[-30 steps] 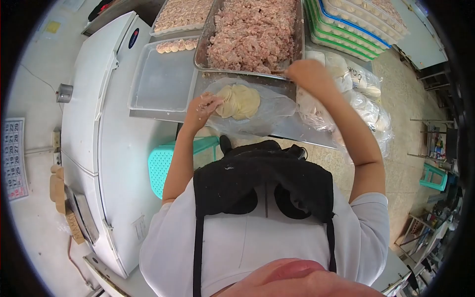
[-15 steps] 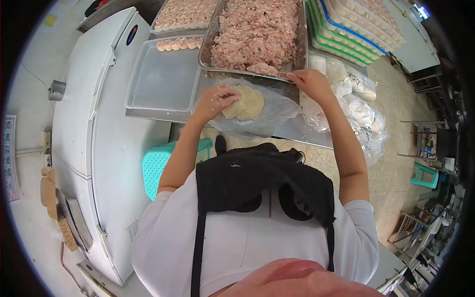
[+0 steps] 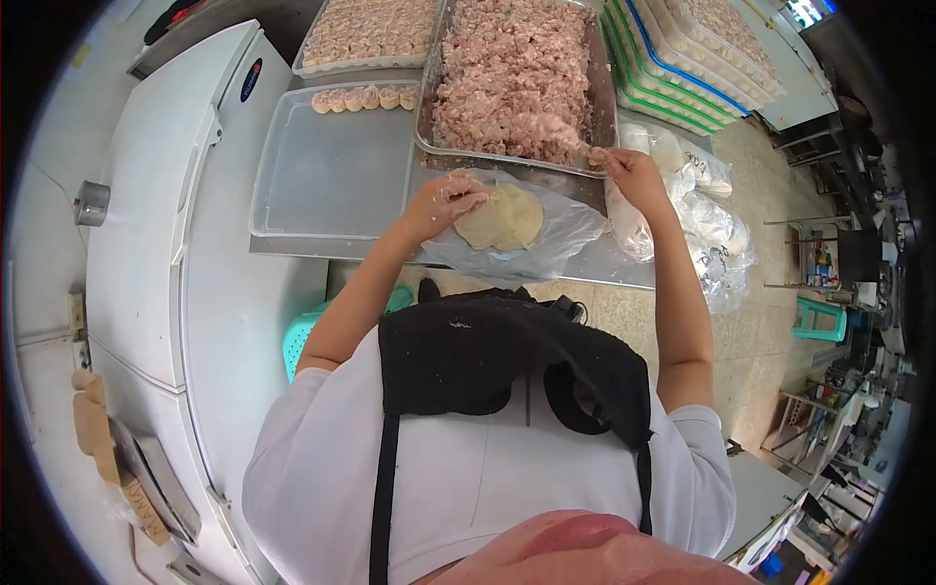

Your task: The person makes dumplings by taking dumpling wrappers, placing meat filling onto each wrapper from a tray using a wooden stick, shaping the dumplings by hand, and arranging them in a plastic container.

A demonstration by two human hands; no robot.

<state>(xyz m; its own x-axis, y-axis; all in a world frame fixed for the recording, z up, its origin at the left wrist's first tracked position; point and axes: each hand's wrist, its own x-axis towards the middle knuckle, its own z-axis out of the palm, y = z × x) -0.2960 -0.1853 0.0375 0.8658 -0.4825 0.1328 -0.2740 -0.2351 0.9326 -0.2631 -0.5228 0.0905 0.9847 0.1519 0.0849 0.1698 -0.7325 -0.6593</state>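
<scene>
My left hand [image 3: 450, 203] is curled closed at the left edge of a stack of round, pale yellow dough wrappers [image 3: 507, 216]. What its fingers hold, if anything, I cannot make out. The wrappers lie on a clear plastic sheet [image 3: 570, 231]. At the near right corner of a deep metal pan [image 3: 526, 162], my right hand [image 3: 634, 177] grips a thin spatula [image 3: 593, 153]. Its far end is smeared with meat and reaches over the pan. Pinkish minced meat [image 3: 512, 73] fills most of the pan.
Left of the pan, a translucent tray [image 3: 336, 180] carries one row of filled dumplings [image 3: 363, 97]. A fuller dumpling tray [image 3: 366, 34] stands behind it. Stacked trays [image 3: 673, 73] rise at the right, near bagged white packs [image 3: 697, 210]. A white refrigerator [image 3: 161, 214] stands left.
The meat-smeared end of the spatula has lifted off the pan's near edge and now reaches farther inward. My left hand stays beside the wrappers. The whole view has shifted slightly.
</scene>
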